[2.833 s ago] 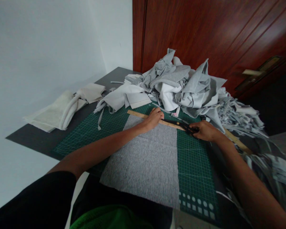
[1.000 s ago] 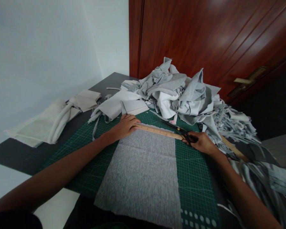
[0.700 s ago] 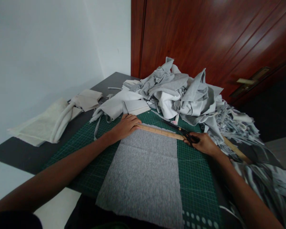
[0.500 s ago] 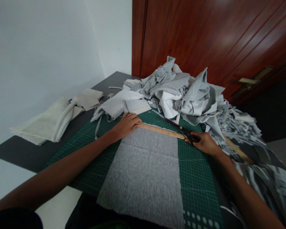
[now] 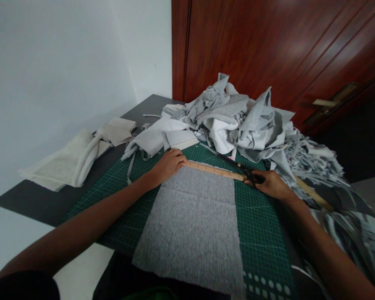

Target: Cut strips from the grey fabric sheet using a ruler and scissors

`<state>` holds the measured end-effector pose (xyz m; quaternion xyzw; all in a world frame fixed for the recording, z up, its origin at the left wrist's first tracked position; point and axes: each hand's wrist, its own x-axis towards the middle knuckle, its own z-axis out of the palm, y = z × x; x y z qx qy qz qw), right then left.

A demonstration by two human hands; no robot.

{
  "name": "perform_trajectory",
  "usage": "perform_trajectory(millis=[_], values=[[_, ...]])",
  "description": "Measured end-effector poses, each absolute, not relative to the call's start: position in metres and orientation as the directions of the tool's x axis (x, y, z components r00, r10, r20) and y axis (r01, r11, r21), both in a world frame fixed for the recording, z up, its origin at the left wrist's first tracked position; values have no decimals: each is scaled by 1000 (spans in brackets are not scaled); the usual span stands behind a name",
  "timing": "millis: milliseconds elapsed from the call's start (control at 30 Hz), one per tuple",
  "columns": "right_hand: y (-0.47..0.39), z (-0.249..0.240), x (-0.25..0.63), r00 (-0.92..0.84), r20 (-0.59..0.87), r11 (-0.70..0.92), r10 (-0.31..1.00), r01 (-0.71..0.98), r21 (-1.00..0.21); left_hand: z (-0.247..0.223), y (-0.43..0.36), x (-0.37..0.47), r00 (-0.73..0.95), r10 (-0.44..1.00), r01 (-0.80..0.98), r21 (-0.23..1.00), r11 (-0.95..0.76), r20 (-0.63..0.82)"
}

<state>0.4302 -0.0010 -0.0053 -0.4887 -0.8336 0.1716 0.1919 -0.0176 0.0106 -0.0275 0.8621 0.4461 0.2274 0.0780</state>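
A grey piece of fabric (image 5: 196, 225) lies flat across the green cutting mat (image 5: 256, 233), its near end reaching my lap. Along its far edge rests a wooden ruler (image 5: 215, 169). My left hand (image 5: 171, 163) is closed on the ruler's left end, pressing it at the fabric's far left corner. In my right hand (image 5: 268, 183) are black-handled scissors (image 5: 237, 164), fingers through the handles, blades pointing to the far left. The right fingertips also touch the ruler's right end. A narrow strip of fabric shows beyond the ruler.
A heap of grey and white cloth (image 5: 231, 121) covers the back of the table (image 5: 34, 204). Thin scraps (image 5: 315, 160) pile at the right, beside another wooden strip (image 5: 312, 193). Cream cloth pieces (image 5: 62, 162) lie left. Behind stand a white wall and a red-brown door (image 5: 256, 46).
The view has shifted slightly, so the table scene sits a little further right. Both hands keep their places on the ruler and the scissors; the fabric looks the same.
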Motion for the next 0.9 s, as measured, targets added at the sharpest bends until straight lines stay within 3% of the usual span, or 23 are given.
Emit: perform_trajectory(millis=[333,567,733,900], values=[[-7,7,390,-511,177,534,841,732,-423,-34,12,-21,479,780,677,397,-620,402],[-21,8,379,-616,25,569,787,711,-413,-41,21,-29,342,794,616,518,-594,503],[-37,21,355,-638,-17,567,770,696,-440,-38,18,-28,425,774,658,427,-620,469],[-39,19,346,-573,46,542,818,744,-390,-35,15,-23,447,790,711,369,-598,418]])
